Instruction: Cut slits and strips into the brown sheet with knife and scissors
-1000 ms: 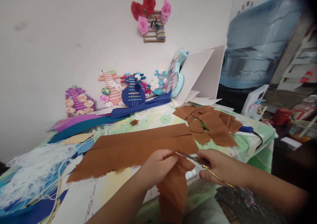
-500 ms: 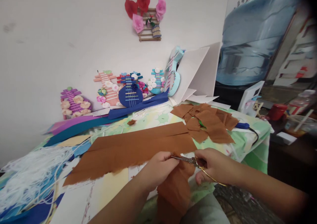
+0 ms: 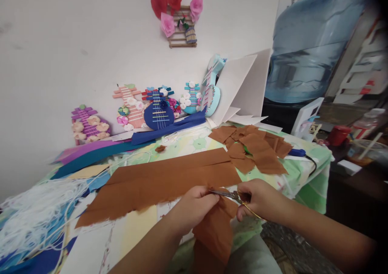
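Observation:
My left hand (image 3: 198, 207) pinches a strip of brown fabric (image 3: 214, 235) between thumb and fingers at the table's front edge. The strip hangs down over my lap. In my right hand (image 3: 257, 201) is a pair of scissors (image 3: 233, 196) with gold-coloured handles, my fingers through the loops. The blades point left and lie at the fabric, close to my left thumb. Just beyond my hands a long brown fabric piece (image 3: 163, 181) lies flat. A heap of cut brown pieces (image 3: 260, 148) rests to its right.
White cord (image 3: 36, 213) lies tangled at the left, near teal fabric (image 3: 93, 159). Small decorated instrument models (image 3: 159, 116) lean along the wall. White boards (image 3: 239, 84) stand at the back right, before a large water bottle (image 3: 312, 51). A blue-handled tool (image 3: 297, 152) lies by the right edge.
The scissor handles have come closer together as my right hand closes slightly. My left hand keeps its pinch on the brown fabric, and the view has shifted a little.

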